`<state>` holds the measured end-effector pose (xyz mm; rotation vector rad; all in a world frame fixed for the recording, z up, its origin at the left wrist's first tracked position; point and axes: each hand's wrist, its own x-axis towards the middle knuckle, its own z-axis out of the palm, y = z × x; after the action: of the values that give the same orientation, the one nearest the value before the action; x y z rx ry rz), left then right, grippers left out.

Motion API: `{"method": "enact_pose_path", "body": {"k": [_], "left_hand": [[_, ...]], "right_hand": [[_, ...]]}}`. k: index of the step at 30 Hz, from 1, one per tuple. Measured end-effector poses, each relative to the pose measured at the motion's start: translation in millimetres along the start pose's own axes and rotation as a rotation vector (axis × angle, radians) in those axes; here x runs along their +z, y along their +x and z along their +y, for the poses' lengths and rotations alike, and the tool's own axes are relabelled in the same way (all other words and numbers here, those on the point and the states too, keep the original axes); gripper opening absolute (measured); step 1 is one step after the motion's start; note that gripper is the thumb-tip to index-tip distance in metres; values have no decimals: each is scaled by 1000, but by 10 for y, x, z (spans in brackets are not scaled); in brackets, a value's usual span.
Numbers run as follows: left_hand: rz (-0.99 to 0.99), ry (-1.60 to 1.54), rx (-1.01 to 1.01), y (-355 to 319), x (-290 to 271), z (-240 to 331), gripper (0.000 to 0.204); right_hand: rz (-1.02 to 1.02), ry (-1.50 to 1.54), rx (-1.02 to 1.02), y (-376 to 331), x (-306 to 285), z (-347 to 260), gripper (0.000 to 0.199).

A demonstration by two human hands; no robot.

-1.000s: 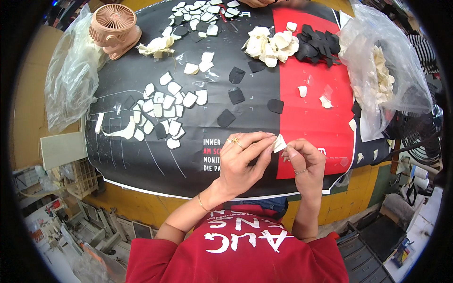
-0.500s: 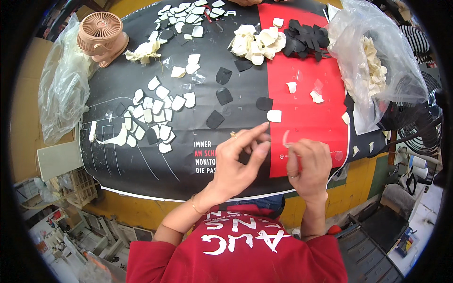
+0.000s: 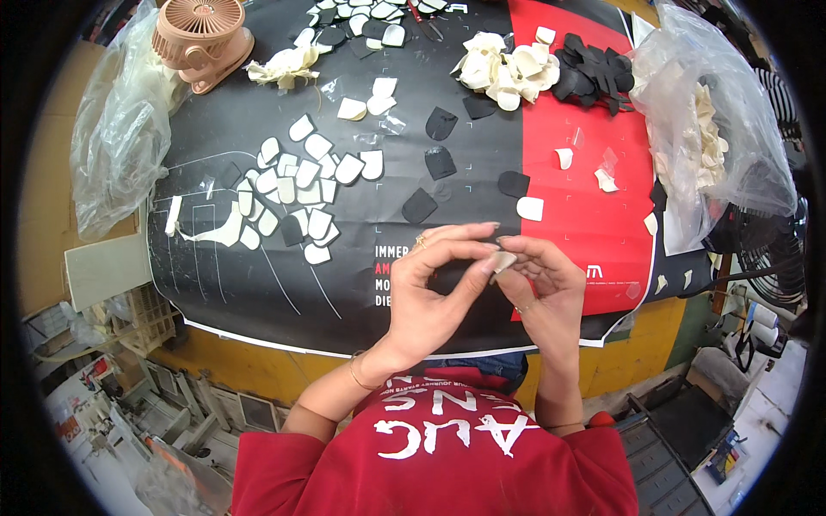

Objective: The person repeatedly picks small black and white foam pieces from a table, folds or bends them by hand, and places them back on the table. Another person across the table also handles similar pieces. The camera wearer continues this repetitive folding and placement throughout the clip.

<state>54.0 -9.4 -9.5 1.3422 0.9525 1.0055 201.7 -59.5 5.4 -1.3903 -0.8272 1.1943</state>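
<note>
A left hand (image 3: pixel 428 303) and right hand (image 3: pixel 552 299) together pinch a small cream piece (image 3: pixel 504 260) above a black-and-red printed mat (image 3: pixel 602 245); rightward, a translucent plastic bag (image 3: pixel 747 168) contains curled cream pieces (image 3: pixel 704 146).

Yel. floor (image 3: pixel 658 337) w/ green strip (image 3: pixel 688 331); dk drawer unit (image 3: pixel 658 464) lower R; cardboard (image 3: pixel 64 146) L.

Held cream piece (image 3: pixel 505 260): thin, matt, smooth-looking. Loose black pieces (image 3: pixel 440 162): matt, fabric-like, faintly textured. Bench covering (image 3: pixel 594 232): smooth, vinyl-like sheet, low sheen. Fan (image 3: pixel 203 41): smooth moulded plastic, ribbed grille. Right-hand bag (image 3: pixel 740 146): clear plastic film, glossy, crinkled. Shirt (image 3: pixel 559 477): matt cloth. Bracelet (image 3: pixel 354 370): shiny, gold-toned, metal-like.
</note>
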Motion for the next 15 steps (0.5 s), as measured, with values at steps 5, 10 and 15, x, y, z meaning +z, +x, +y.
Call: {"method": "enact_pose_path", "body": {"k": [5, 10, 15], "left_hand": [[-43, 103, -27, -35, -155, -8, 25], [-26, 1141, 217, -52, -529, -98, 58], [-231, 1065, 322, -127, -759, -222, 52]], "right_hand": [[-94, 170, 50, 42, 6, 77, 19], [-165, -81, 108, 292, -32, -3, 13], [-454, -556, -119, 686, 185, -140, 11]]}}
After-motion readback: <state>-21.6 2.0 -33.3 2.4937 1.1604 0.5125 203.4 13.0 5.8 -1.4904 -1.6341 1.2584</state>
